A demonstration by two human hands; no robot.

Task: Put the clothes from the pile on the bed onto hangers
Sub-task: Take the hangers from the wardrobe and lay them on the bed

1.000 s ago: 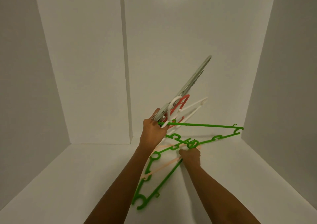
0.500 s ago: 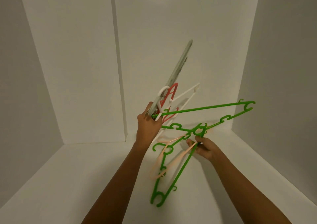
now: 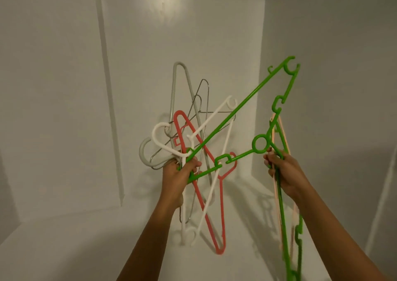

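My left hand (image 3: pixel 179 174) is shut on a bunch of hangers: a grey one (image 3: pixel 175 91), thin metal wire ones (image 3: pixel 205 95), a white one (image 3: pixel 214 117), a red one (image 3: pixel 200 203) and one corner of a green hanger (image 3: pixel 242 104). My right hand (image 3: pixel 283 169) is shut on a second green hanger (image 3: pixel 283 222) and a thin peach hanger (image 3: pixel 277 197), which hang down on the right. The first green hanger spans between both hands, its ring (image 3: pixel 260 144) just above my right fingers. No clothes or bed are in view.
I face into a white closet recess: a back wall (image 3: pixel 182 33), side walls and a white shelf floor (image 3: pixel 64 244) below the hangers. A vertical panel edge (image 3: pixel 109 100) runs down the left of the back wall.
Both hands have lifted the hangers off the shelf and drawn apart. The left bunch has swung to face me and fanned out; the right hand's green and peach hangers now hang vertically.
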